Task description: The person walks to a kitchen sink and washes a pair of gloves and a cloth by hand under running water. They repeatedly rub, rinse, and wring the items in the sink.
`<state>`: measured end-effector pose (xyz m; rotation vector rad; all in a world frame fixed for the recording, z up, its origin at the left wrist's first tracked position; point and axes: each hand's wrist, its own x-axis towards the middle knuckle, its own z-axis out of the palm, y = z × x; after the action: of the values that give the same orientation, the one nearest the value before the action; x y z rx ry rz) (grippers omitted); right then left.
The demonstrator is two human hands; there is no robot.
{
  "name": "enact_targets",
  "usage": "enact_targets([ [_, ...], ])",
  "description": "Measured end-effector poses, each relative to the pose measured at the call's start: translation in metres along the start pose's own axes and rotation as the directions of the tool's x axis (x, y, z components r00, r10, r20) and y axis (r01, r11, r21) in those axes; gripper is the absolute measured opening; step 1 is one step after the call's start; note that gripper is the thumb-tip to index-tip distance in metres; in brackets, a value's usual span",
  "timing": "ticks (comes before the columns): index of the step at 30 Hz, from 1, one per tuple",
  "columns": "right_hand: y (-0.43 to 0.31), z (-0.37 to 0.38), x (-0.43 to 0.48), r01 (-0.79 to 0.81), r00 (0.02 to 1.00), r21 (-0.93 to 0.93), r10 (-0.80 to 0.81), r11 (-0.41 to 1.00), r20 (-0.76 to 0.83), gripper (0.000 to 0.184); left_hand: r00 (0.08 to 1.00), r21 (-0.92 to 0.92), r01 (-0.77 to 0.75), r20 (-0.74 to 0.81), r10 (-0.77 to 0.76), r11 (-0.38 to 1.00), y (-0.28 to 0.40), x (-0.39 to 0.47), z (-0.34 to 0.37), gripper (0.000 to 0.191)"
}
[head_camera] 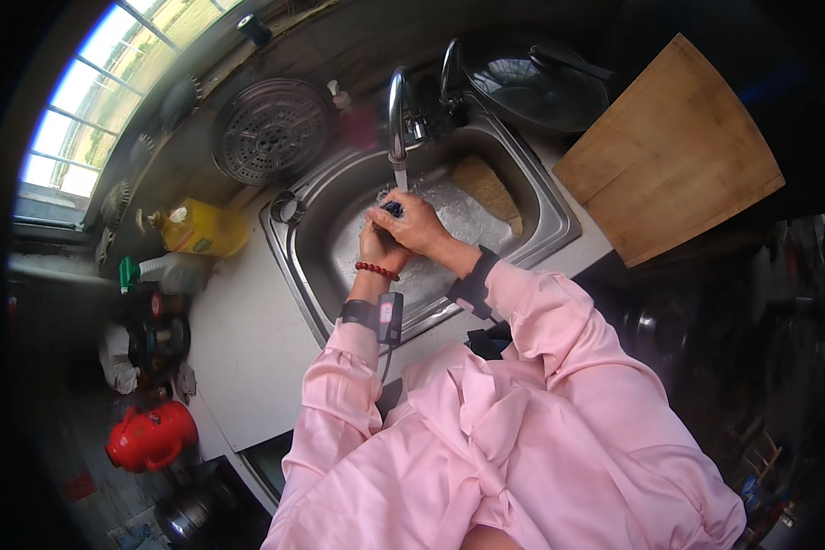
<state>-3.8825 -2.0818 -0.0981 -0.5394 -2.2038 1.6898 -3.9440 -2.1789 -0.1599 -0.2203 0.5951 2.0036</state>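
Water runs from a curved chrome faucet (397,117) onto a small dark blue item (393,209), whose kind I cannot tell, held between my two hands. My right hand (416,223) closes over it from the right. Below and to the left, my left hand (379,244) cups it; a red bead bracelet (377,270) is on that wrist. Both hands are over a stainless steel sink (344,265). A tan, rough-looking piece (485,192), perhaps a sponge or loofah, lies at the right side of the basin.
Left of the sink are a yellow liquid bottle (210,230), a spray bottle (179,273) and a red thermos-like jug (152,436). A perforated metal steamer plate (273,130) leans behind. A wooden board (674,155) and a glass lid (536,86) are at the right.
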Motion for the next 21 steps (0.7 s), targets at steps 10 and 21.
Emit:
enact_targets([
  [10,0.003,0.022,-0.01,0.047,0.996,-0.317,-0.068,0.947,-0.054,0.028,0.948,-0.099,-0.054,0.306,0.082,0.994,-0.009,0.005,-0.03,0.044],
  [21,0.069,-0.027,0.006,-0.407,0.886,0.403,0.461,0.82,-0.043,0.039,0.978,0.445,-0.166,-0.038,0.204,0.88,0.009,-0.013,0.035,0.033],
])
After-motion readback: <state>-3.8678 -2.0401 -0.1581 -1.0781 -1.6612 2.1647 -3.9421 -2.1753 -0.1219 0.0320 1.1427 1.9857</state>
